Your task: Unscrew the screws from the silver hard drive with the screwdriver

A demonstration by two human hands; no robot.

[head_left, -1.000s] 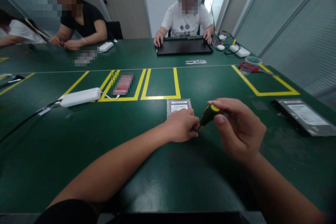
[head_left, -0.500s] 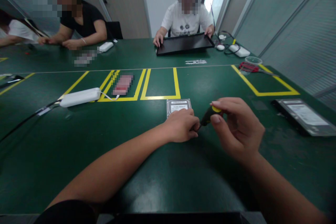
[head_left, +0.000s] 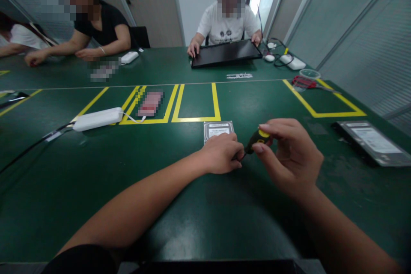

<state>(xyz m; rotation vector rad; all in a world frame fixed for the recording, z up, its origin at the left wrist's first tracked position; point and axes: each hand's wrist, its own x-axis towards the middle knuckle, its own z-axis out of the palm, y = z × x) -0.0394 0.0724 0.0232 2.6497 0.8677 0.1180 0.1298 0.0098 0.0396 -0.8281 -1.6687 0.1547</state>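
My left hand is closed at the near right part of a hard drive with a white label, covering most of it. Its fingers curl around the spot where the screwdriver's thin shaft ends, so the tip is hidden. Between the thumb and fingers of my right hand is the screwdriver, dark with a yellow end, slanting down left toward my left hand.
A larger drive-like unit lies at the right. Red-handled pliers sit by a clear round lid. Left stand a white power bank-like box with cables and a blurred phone. Across the table, a person holds a black panel.
My right thumb has slid left along the screwdriver handle, which has turned slightly. My left hand stays in place. At the far left, a co-worker's hand has moved further left.
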